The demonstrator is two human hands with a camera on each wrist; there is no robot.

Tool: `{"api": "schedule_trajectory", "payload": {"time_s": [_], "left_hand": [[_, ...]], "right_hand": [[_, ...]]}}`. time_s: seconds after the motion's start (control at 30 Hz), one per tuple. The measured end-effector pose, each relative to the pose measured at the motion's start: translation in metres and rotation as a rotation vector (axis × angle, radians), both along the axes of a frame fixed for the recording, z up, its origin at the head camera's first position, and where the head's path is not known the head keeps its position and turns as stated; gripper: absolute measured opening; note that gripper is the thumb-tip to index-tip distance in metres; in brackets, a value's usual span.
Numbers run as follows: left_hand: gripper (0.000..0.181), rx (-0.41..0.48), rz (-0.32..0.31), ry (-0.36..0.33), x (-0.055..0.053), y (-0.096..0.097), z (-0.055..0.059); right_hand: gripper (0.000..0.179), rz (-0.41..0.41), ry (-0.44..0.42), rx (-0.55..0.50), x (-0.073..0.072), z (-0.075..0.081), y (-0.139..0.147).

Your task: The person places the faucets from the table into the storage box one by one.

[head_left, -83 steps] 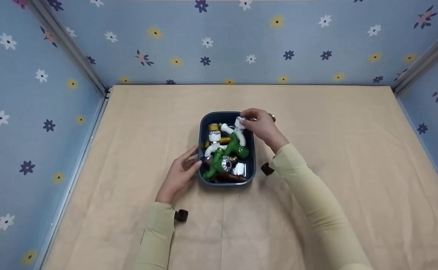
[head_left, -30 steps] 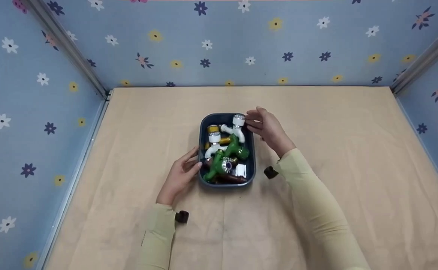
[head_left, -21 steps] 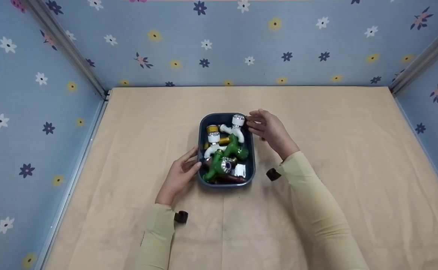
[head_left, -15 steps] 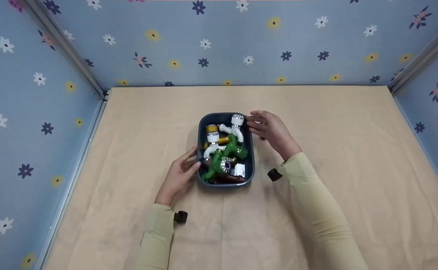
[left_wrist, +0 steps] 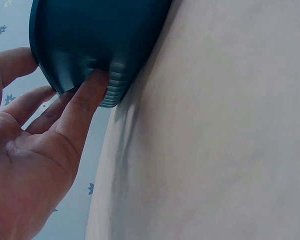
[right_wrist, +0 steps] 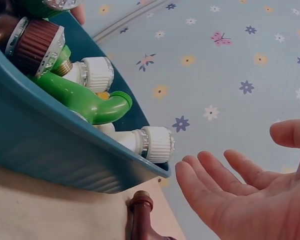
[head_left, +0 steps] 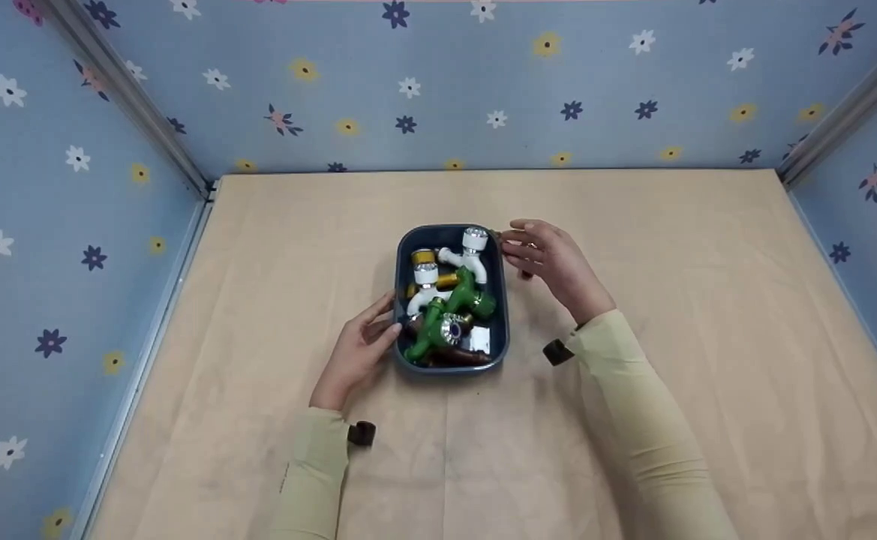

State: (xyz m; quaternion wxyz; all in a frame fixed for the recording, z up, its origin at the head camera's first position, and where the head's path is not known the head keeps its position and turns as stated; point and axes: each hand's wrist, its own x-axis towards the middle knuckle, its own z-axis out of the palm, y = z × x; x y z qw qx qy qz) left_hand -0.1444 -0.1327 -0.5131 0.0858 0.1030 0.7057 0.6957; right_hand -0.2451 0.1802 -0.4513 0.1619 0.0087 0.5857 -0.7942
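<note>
A dark blue plastic bin [head_left: 453, 370] on the table holds several taps. White taps [head_left: 474, 262], green taps [head_left: 434, 330] and a brown tap [head_left: 459, 358] lie in it, with yellow parts between them. My left hand [head_left: 355, 356] touches the bin's left wall; its nearly straight fingers [left_wrist: 87, 97] rest against the outside in the left wrist view. My right hand [head_left: 562, 262] is off the bin's far right corner, palm up and fingers loosely extended, holding nothing. Under it a dark red-brown tap [right_wrist: 142, 217] lies on the table beside the bin, mostly hidden in the head view.
A beige cloth [head_left: 318, 232] covers the table. Blue flowered panels [head_left: 483, 90] stand at the back and both sides, with metal posts [head_left: 138, 97] at the corners. A dark wrist camera [head_left: 361, 433] sticks out from the left sleeve and another [head_left: 557, 352] from the right.
The right hand has let go of the white tap's knob at the bin's far right and drawn back to the right, over the brown tap. The left hand stays at the bin's wall.
</note>
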Motion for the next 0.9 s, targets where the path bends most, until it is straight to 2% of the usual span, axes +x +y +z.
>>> {"api": "schedule_trajectory", "payload": {"time_s": [0.37,0.6,0.9], "left_hand": [[0.057,0.020,0.002,-0.019,0.001,0.000,0.000],[0.057,-0.007,0.007,-0.013,0.001,0.000,0.001],[0.057,-0.033,0.011,-0.025,0.001,0.001,0.003]], "right_hand": [[0.033,-0.062,0.016,0.053,0.006,0.000,0.017],[0.043,-0.071,0.024,-0.009,0.007,-0.004,0.026],[0.042,-0.112,-0.012,0.060,0.009,-0.009,0.039]]}}
